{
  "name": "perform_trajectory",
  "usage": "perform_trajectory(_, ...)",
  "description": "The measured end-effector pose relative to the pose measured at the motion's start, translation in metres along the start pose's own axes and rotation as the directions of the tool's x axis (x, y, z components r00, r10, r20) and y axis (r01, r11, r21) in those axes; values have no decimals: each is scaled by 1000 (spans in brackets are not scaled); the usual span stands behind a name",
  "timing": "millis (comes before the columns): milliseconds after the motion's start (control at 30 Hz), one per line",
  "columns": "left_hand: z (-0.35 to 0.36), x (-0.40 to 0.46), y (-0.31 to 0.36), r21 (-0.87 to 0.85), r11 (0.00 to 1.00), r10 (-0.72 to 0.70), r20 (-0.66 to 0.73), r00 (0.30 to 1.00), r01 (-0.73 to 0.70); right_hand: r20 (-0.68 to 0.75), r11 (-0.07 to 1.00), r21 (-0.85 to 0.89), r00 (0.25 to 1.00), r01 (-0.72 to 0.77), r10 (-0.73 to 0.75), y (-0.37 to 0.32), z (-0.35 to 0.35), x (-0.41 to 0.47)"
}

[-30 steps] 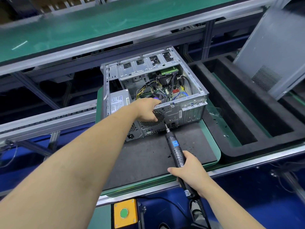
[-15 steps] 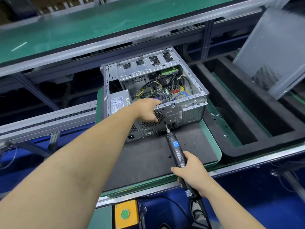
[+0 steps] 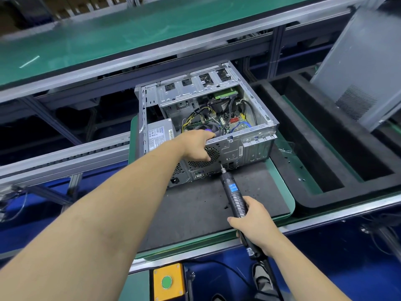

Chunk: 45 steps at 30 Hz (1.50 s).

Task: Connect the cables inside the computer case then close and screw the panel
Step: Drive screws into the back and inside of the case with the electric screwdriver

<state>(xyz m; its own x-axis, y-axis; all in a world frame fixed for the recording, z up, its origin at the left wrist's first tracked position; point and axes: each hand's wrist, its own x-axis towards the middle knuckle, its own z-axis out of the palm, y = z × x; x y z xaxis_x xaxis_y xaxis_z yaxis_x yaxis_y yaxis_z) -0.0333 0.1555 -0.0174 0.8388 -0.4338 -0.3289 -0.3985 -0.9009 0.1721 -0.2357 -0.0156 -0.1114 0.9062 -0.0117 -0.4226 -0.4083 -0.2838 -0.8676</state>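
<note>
At case rear panel (image 3: 225,148) | left hand (image 3: 196,146) grips top rim | right hand (image 3: 252,222) grasps screwdriver (image 3: 233,193), long axis pointing up-left, tip touching panel.

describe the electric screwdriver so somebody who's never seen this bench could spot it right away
Find the open computer case lying on the dark mat in the middle of the bench. The electric screwdriver is the slim black tool slanting from the right hand up to the case's rear panel. Only it carries a blue label and a cord trailing from its end.
</note>
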Motion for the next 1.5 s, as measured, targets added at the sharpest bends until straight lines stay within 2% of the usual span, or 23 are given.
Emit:
perform_trajectory(133,-1,-1,1,-6,1000,2,-15,1000,-2,-8,988,-154,1000,12,-14,0,-8,3)
perform_trajectory(233,1,-5,6,63,998,-12,-38,999,14,-23,963,-266,998,55,-63,1,-23,8)
perform_trajectory(267,1,-10,9,107,994,-14,-78,997,22,-17,959,-275,997,72,-79,1,-28,9)
perform_trajectory(300,3,-15,12,165,986,7,-175,984,22,-8,959,-273,996,81,-86,4,-32,10)
perform_trajectory(333,6,-21,14,230,973,72,-337,939,8,6,960,-269,996,83,-84,8,-37,9)
perform_trajectory(367,12,-28,17,275,961,162,-523,837,-14,28,964,-255,997,78,-73,14,-42,7)
perform_trajectory(433,33,-41,29,278,953,298,-806,510,-119,108,990,-139,994,27,-12,28,-54,-1)
perform_trajectory(467,49,-46,38,247,953,299,-857,420,-175,157,999,-46,987,-21,29,34,-60,-4)
perform_trajectory(500,68,-51,46,187,958,265,-869,418,-217,196,997,22,978,-73,67,38,-66,-5)
perform_trajectory(533,90,-57,54,83,968,192,-849,492,-235,217,992,53,971,-111,97,41,-72,-6)
perform_trajectory(567,113,-63,60,-79,976,63,-790,609,-204,223,988,69,968,-137,119,43,-76,-5)
perform_trajectory(600,133,-68,64,-270,955,-101,-678,728,-119,224,982,97,965,-161,136,42,-79,-4)
perform_trajectory(633,149,-74,68,-427,904,-249,-524,815,2,222,973,133,962,-189,157,41,-81,-3)
perform_trajectory(667,162,-77,71,-476,871,-331,-386,861,122,214,964,153,959,-218,183,40,-82,-1)
perform_trajectory(733,178,-76,76,-378,897,-353,-294,888,231,180,965,128,962,-231,206,37,-81,0)
perform_trajectory(900,169,-69,85,-256,926,-344,-265,901,278,130,977,130,980,-168,152,36,-78,2)
perform_trajectory(1233,163,-71,94,-111,962,-270,-310,911,248,138,995,47,987,-91,84,21,-72,1)
perform_trajectory(1400,158,-66,102,59,974,-198,-250,948,219,138,996,33,987,-84,79,21,-73,0)
perform_trajectory(1500,154,-63,109,70,969,-216,-223,950,237,137,997,10,987,-81,79,21,-74,-1)
